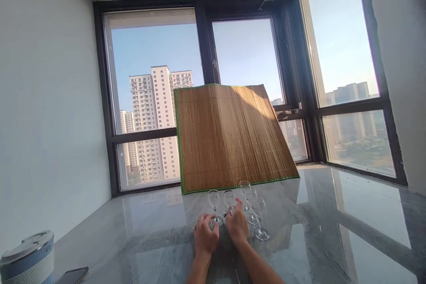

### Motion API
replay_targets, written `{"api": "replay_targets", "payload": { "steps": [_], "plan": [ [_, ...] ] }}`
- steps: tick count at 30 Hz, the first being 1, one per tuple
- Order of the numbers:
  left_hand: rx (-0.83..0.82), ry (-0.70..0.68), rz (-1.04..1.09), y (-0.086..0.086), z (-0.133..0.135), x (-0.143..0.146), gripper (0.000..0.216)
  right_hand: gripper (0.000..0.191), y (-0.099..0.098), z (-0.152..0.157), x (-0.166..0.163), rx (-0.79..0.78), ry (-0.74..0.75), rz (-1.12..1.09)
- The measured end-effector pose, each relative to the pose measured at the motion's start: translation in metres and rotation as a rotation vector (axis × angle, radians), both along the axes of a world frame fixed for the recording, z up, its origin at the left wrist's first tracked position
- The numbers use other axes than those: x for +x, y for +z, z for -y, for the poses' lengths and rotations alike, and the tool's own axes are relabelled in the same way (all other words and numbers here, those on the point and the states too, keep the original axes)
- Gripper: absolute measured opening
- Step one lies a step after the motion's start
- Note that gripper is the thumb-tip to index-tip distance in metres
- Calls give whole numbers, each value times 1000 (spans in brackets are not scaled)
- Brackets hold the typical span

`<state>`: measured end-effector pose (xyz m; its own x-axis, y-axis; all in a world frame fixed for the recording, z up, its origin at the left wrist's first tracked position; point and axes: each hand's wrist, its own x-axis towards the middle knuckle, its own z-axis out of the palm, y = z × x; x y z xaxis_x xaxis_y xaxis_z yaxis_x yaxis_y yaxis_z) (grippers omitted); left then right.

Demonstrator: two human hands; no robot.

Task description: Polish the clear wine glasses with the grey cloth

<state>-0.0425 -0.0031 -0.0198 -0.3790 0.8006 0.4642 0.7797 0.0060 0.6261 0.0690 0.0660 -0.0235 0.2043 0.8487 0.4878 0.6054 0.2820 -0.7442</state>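
Your left hand (205,236) and right hand (237,227) lie side by side, palms down, low in the middle of the frame, close together but not touching. The left fingertips (209,219) curl at the foot of the leftmost glass (214,200). The right hand's fingers reach to the stem of the second glass (229,198). You cannot tell from here whether either hand actually grips its glass or only rests against it.

Just right of your right hand stand three more stemmed glasses in a tight cluster: the back glass (244,187), the middle glass (250,198) and the front glass (260,211), which stands lowest in the frame. All five are upright and clear.

They stand on a glossy grey marble table (333,230). Behind them, at the centre of the frame, a bamboo mat (229,137) with a green edge stands up, leaning back towards the windows (153,97). In the lower left corner sit a lidded canister (26,257) and, just right of it, a dark phone (71,275), both well apart from your hands.
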Motion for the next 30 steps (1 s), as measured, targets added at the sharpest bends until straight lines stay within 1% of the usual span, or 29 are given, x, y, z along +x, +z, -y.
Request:
{"api": "replay_targets", "payload": {
  "steps": [6,8,11,14,17,20,23,25,27,29,30],
  "plan": [
    [-262,-134,-39,-7,-7,1,62,55,2,-17,-4,-99,26,61],
    [-315,-163,-72,-7,-7,0,65,58,0,-20,-5,-102,21,80],
    [-347,-166,-138,-6,-6,1,60,58,-6,-20,-7,-53,11,79],
    [-323,-174,-145,-3,-3,4,56,57,-13,-12,-5,42,18,22],
    [-285,-166,-106,-1,0,6,48,54,-18,3,2,136,62,-41],
    [-251,-98,-73,1,0,5,36,50,-18,19,10,115,133,-105],
    [-224,-3,-52,-1,-5,2,26,48,-14,26,14,69,196,-165],
    [-201,23,-8,-5,-10,-1,32,49,-11,27,14,56,227,-205],
    [-160,18,63,-9,-16,-5,45,49,-7,25,14,47,254,-239],
    [-111,-31,159,-11,-21,-10,59,50,-3,22,13,47,281,-265],
    [-85,-79,217,-12,-22,-12,66,50,-1,21,13,49,291,-275]
  ]
}}
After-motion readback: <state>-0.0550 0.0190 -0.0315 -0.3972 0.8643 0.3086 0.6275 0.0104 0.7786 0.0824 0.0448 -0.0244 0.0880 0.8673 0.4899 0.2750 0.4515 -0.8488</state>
